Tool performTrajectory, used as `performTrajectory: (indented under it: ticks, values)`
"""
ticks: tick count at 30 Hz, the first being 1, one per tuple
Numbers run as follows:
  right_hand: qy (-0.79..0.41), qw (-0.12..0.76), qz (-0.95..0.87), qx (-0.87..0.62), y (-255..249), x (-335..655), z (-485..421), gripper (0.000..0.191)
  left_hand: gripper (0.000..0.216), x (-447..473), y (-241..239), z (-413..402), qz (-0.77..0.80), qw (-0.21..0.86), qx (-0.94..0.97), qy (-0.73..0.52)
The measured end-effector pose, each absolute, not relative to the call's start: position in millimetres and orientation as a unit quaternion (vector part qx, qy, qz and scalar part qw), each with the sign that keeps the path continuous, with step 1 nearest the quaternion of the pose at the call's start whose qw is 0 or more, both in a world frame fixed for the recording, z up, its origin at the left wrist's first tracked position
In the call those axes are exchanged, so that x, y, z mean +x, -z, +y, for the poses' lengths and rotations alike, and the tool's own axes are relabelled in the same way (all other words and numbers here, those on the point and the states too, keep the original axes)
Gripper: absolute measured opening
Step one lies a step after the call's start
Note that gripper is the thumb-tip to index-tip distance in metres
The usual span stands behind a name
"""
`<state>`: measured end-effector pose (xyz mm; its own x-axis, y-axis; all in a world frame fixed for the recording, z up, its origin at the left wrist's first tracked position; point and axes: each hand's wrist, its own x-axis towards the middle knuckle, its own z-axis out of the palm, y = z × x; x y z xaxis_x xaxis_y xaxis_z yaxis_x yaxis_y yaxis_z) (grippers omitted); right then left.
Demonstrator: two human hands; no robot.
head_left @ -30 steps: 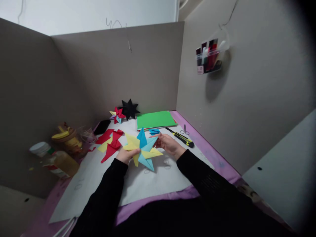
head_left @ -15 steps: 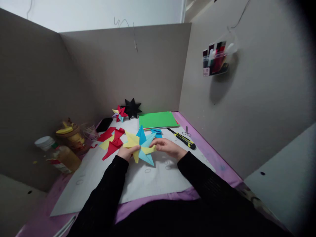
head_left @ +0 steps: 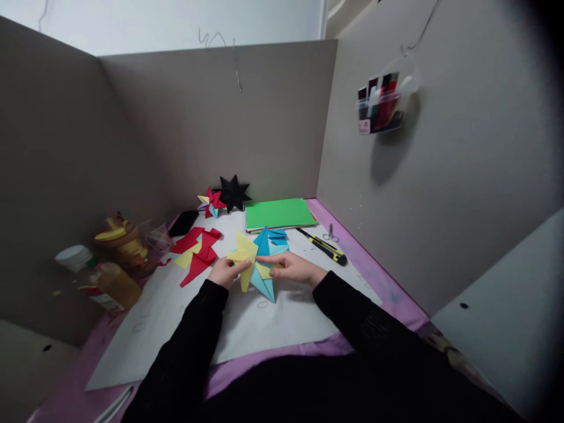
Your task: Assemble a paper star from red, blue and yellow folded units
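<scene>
A folded paper star (head_left: 247,253) with yellow, light blue and darker blue points is held above the white paper sheet (head_left: 176,343). My left hand (head_left: 227,271) pinches its yellow left side, thumb on top. From the right, my right hand (head_left: 296,267) grips the light blue and yellow side, its index finger stretched across to the star's middle. Part of the right side is hidden behind that hand. Just behind the star lies a blue folded paper piece (head_left: 277,237). Red folded paper pieces (head_left: 203,257) and a yellow one (head_left: 188,257) lie to the left.
At the back are a black star (head_left: 235,192), a multicoloured star (head_left: 212,202) and green paper (head_left: 282,215). A utility knife (head_left: 325,247) and small scissors (head_left: 331,234) lie right. Left stand a bottle (head_left: 113,286), a yellow-lidded cup (head_left: 121,241) and a phone (head_left: 184,223).
My right hand has moved left over the star, its index finger now reaching the middle. The star has turned and tilted slightly. My left hand keeps its hold.
</scene>
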<state>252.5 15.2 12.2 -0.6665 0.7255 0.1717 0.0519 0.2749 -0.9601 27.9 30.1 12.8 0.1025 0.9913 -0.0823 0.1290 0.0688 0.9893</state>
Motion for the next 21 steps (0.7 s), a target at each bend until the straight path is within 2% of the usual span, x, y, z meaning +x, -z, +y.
performTrajectory:
  ticks: [12, 18, 21]
  values:
    - [-0.546, 0.323, -0.728, -0.261, -16.7, 250.1, 9.8, 0.056, 0.045, 30.9, -15.1, 25.6, 0.517, 0.478, 0.565, -0.43]
    - [-0.542, 0.348, -0.713, -0.278, -18.2, 253.1, 11.4, 0.055, 0.051, 32.3, -18.6, 24.2, 0.518, 0.47, 0.567, -0.435]
    - [-0.547, 0.357, -0.704, -0.28, -17.8, 258.0, 14.5, 0.056, 0.042, 30.9, -16.0, 25.5, 0.514, 0.474, 0.575, -0.425]
